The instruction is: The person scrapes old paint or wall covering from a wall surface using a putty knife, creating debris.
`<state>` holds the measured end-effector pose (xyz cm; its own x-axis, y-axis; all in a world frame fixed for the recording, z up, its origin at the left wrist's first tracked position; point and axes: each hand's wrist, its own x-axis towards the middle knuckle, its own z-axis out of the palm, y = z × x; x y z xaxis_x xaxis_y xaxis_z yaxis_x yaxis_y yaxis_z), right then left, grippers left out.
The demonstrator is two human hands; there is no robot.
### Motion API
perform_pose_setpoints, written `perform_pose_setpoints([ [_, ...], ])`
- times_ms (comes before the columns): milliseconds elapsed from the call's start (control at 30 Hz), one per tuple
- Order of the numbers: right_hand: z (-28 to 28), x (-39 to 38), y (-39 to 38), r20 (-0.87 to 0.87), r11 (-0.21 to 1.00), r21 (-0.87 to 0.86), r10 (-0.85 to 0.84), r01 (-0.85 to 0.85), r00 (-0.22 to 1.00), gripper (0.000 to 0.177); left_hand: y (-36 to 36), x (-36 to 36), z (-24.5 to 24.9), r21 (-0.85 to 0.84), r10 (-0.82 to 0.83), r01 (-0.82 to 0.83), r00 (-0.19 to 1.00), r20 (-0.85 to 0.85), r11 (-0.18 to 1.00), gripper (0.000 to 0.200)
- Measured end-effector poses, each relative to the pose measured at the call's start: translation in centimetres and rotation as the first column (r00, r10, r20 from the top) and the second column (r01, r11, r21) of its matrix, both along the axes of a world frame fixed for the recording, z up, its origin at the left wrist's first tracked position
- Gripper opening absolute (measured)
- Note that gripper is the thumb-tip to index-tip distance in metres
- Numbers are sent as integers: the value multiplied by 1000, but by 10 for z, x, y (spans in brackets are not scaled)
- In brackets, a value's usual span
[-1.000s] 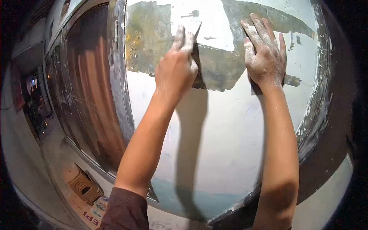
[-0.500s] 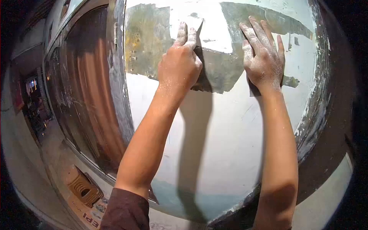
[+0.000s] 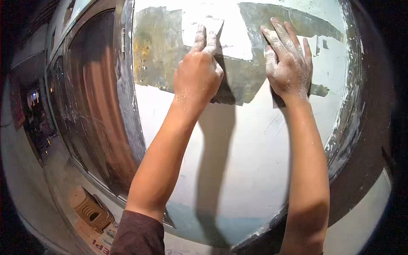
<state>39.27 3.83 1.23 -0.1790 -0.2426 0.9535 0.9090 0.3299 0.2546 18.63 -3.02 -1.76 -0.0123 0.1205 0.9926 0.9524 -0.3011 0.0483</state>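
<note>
My left hand (image 3: 197,72) grips a putty knife (image 3: 216,26). Two fingers press its putty-coated blade flat against the wall panel (image 3: 255,148); the handle is hidden in my fist. The blade lies on a white putty patch (image 3: 238,42) at the top of the bare grey-green area (image 3: 157,51). My right hand (image 3: 287,63), dusted white, lies flat on the panel just to the right, fingers spread and holding nothing. Smooth white putty covers most of the panel below both hands.
A brown ribbed shutter (image 3: 97,106) stands left of the panel behind a grey frame (image 3: 127,97). On the floor at lower left are a brown plastic stool (image 3: 89,208) and printed cardboard (image 3: 100,242). A dark rough edge (image 3: 361,127) borders the panel on the right.
My left hand has slid the putty knife a little upward on the panel. My right hand has stayed flat in the same place.
</note>
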Motion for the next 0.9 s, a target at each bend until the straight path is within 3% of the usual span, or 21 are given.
perform_pose_setpoints([
  [33, -1, 0, -1, 2, 1000, -5, 0, 0, 1000, 46, -11, 3, -1, -203, 28, -11, 996, 84, 979, 59],
  [67, 0, 0, -2, -2, 1000, -15, 13, -13, 1000, 46, -1, 0, -12, -41, 11, -9, 999, 36, 999, 61],
  [200, 0, 1, -1, 8, 1000, 2, 12, -12, 1000, 46, -9, 4, -28, -88, -5, 12, 997, 76, 996, 63],
  [333, 0, -1, -3, -12, 999, -18, 35, -35, 999, 45, -1, 4, 13, 24, 19, -20, 999, 35, 1000, 53],
  [400, 0, 0, -2, 1, 1000, -11, 29, -29, 1000, 45, -13, 11, 32, -319, 131, -71, 977, 171, 945, 42],
  [433, 0, 0, -2, -1, 1000, 3, 23, -23, 1000, 44, -11, 9, 27, -182, 80, -60, 991, 103, 981, 37],
  [533, -2, 0, -5, -3, 1000, -16, 23, -23, 1000, 44, 1, 8, 0, 69, 17, -17, 1000, 5, 997, 53],
  [567, -2, 0, -5, -5, 999, -20, 28, -29, 1000, 44, -4, 7, -9, -64, -9, 11, 999, 35, 998, 59],
  [733, 0, 0, -5, -1, 999, -11, 32, -32, 999, 43, -5, 8, 17, -43, 27, -26, 999, 17, 999, 62],
  [833, 0, 1, -3, 1, 1000, -2, 20, -20, 1000, 43, -16, 16, 46, -276, 94, -65, 991, 95, 959, 56],
  [900, -2, 0, -4, -4, 999, -12, 32, -32, 999, 44, -13, 17, 38, -222, 53, -29, 993, 107, 975, 56],
])
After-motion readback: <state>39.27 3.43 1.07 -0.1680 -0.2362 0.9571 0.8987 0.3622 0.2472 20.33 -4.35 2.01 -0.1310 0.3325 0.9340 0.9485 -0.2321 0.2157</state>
